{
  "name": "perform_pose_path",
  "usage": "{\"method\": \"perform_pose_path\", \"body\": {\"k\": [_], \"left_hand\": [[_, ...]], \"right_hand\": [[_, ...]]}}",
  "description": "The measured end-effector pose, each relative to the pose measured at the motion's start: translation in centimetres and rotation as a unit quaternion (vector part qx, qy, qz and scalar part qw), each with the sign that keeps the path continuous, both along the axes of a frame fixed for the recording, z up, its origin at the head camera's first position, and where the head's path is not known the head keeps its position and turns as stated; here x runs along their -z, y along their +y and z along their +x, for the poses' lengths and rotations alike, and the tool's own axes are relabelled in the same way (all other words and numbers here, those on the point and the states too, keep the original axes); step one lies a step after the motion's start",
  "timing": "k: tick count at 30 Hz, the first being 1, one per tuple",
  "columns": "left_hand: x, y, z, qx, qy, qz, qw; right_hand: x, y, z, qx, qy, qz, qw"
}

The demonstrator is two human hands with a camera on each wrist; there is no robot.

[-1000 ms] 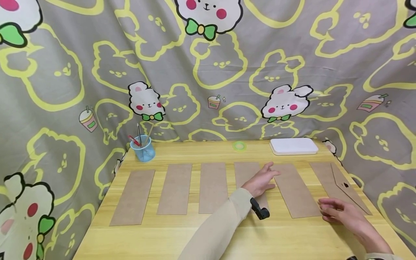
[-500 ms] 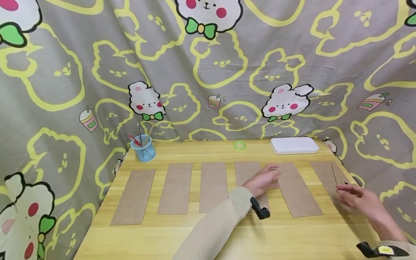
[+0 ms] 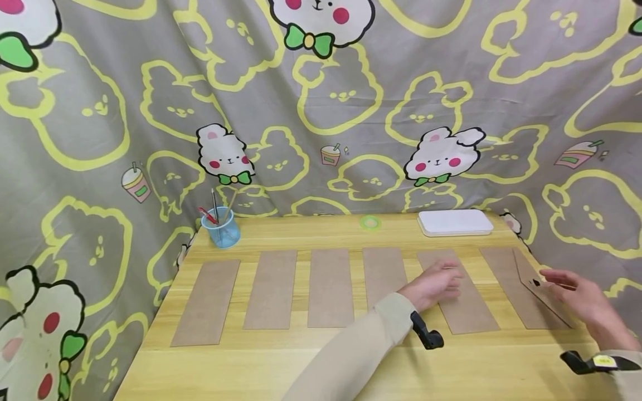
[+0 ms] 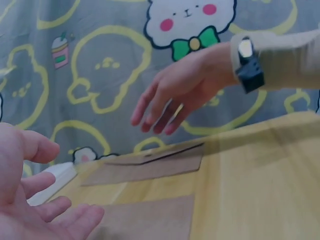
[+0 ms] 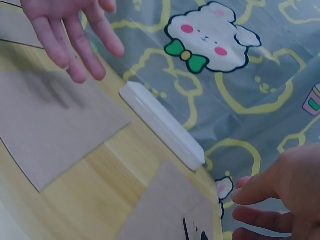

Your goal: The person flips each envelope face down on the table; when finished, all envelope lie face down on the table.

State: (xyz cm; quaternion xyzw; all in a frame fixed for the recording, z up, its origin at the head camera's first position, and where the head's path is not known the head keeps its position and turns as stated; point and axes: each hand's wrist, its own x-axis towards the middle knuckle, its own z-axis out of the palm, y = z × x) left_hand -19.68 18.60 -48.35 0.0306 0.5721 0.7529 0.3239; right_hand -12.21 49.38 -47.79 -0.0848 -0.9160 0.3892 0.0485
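Note:
Several flat brown paper envelopes lie in a row across the table. In the head view my left hand (image 3: 435, 285), fingers loosely bent and holding nothing, hovers over the second envelope from the right (image 3: 473, 312). The rightmost envelope (image 3: 519, 298) lies with its pointed flap and a small dark mark facing up. Over its right edge hangs my right hand (image 3: 584, 298), also holding nothing. The left wrist view shows the right hand (image 4: 182, 90) raised above the flap envelope (image 4: 150, 167), fingers pointing down. To the left, plain envelopes (image 3: 330, 287) lie side by side.
A blue mesh cup (image 3: 224, 231) with pens stands at the back left. At the back right lies a white flat case (image 3: 455, 223). Between them is a small green-rimmed round item (image 3: 370, 223). A patterned curtain (image 3: 281, 111) hangs around the table.
My left hand has moved right, from beside the second envelope from the right to over it. The right hand has moved right and away from me, across the flap envelope to its right edge.

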Motion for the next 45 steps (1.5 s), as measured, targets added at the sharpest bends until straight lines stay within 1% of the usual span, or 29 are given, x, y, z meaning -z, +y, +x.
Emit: {"method": "perform_pose_path", "body": {"k": [3,4,8,11,14,17,19,22,27,34,37,40,45], "left_hand": [[-0.2,0.8,0.5,0.005,-0.006,0.007,0.9999],[-0.2,1.0,0.7,0.008,-0.007,0.009,0.9999],[0.1,1.9,1.6,0.009,-0.015,0.02,0.9997],[0.6,2.7,2.4,0.011,-0.031,0.039,0.9987],[1.1,3.4,3.3,0.015,-0.054,0.059,0.9967],[1.4,4.0,4.0,0.013,-0.074,0.07,0.9947],[1.4,4.3,4.3,0.013,-0.082,0.07,0.9941],[1.4,4.7,4.6,0.017,-0.087,0.063,0.9941],[1.6,5.2,4.8,0.036,-0.088,0.06,0.9937],[2.0,5.8,5.3,0.055,-0.105,0.066,0.9908],[2.0,6.0,5.3,0.062,-0.108,0.067,0.99],[2.1,6.2,5.2,0.062,-0.113,0.07,0.9892],[2.5,6.6,5.2,0.066,-0.131,0.074,0.9864]], "right_hand": [[0.3,0.6,-0.2,0.001,0.0,0.02,0.9998],[0.4,0.8,-0.3,0.001,-0.007,0.025,0.9997],[1.0,1.3,-0.8,-0.004,-0.022,0.046,0.9987],[1.4,1.5,-0.9,-0.006,-0.024,0.052,0.9983],[1.5,1.8,-0.8,-0.006,-0.036,0.05,0.9981],[1.7,1.8,-0.7,-0.003,-0.049,0.054,0.9973],[1.8,1.8,-0.8,-0.004,-0.059,0.053,0.9969],[2.1,1.6,-0.8,-0.004,-0.07,0.052,0.9962],[2.6,1.3,-1.1,-0.01,-0.088,0.045,0.9951],[2.8,1.2,-1.3,-0.014,-0.119,0.013,0.9927],[2.8,1.4,-1.2,-0.013,-0.122,0.015,0.9923],[2.8,1.7,-1.1,-0.011,-0.123,0.025,0.992],[3.0,1.8,-1.0,-0.013,-0.12,0.041,0.9918]]}}
